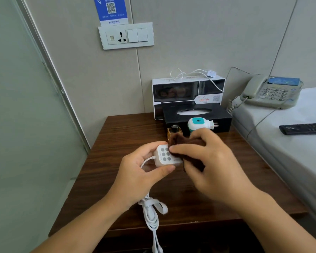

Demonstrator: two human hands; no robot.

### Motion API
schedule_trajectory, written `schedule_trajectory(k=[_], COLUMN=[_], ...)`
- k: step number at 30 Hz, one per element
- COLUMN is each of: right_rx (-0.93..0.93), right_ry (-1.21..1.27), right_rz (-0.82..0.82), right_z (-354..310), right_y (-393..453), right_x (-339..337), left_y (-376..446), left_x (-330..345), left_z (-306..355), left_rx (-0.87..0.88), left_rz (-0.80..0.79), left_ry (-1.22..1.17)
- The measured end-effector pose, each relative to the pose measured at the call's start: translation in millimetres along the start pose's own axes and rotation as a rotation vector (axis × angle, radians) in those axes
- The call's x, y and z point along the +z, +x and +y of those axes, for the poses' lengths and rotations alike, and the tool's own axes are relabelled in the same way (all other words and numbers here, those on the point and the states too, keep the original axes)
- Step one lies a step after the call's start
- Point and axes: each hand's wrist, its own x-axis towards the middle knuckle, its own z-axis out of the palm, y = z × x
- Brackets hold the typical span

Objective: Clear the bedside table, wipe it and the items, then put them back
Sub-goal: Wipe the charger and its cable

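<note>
Bundled white cord (152, 212) dangles below the light, rigid white plastic button controller (166, 155) we pinch by its sides in our left hand (141, 177) above the brown wooden bedside table (117, 143), while our right hand (206, 161) clamps the soft brown cloth (188, 143) onto its face.

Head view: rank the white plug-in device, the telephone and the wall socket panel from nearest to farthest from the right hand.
1. White plug-in device, on the table just beyond the right hand.
2. Telephone, on the bed to the right.
3. Wall socket panel, high on the wall, up and left.
</note>
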Motion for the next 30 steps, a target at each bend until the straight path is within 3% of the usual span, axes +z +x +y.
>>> schedule_trajectory(k=[3, 8, 12, 17, 23, 27, 30], right_rx=[-0.052, 0.023, -0.051, 0.047, -0.02, 0.093, 0.0], right_ry=[0.001, 0.001, 0.04, 0.056, 0.029, 0.01, 0.024], right_rz=[-0.121, -0.007, -0.129, -0.003, -0.155, 0.021, -0.095], right_z=[-7.3, 0.6, -5.3, 9.5, -4.5, 5.0, -1.9], right_y=[-11.1, -0.3, -7.6, 2.8, -10.6, 4.4, -1.4], right_x=[0.3, -1.8, -1.2, -4.2, 6.9, 6.6, 8.9], left_y=[-0.2, -0.3, 2.0, 5.4, 4.2, 4.1, 4.3], left_x=[-2.3, 3.2, -3.1, 1.9, -0.4, 3.9, 0.0], left_z=[-3.3, -0.5, -3.3, 1.3, -4.7, -0.7, -3.6], left_rx=[0.017, 0.011, 0.019, 0.008, -0.006, -0.007, -0.014], left_rz=[0.018, -0.033, -0.008, 0.004, 0.0, -0.032, -0.043], left_ry=[0.019, 0.02, 0.035, 0.033, 0.078, 0.075, 0.078])
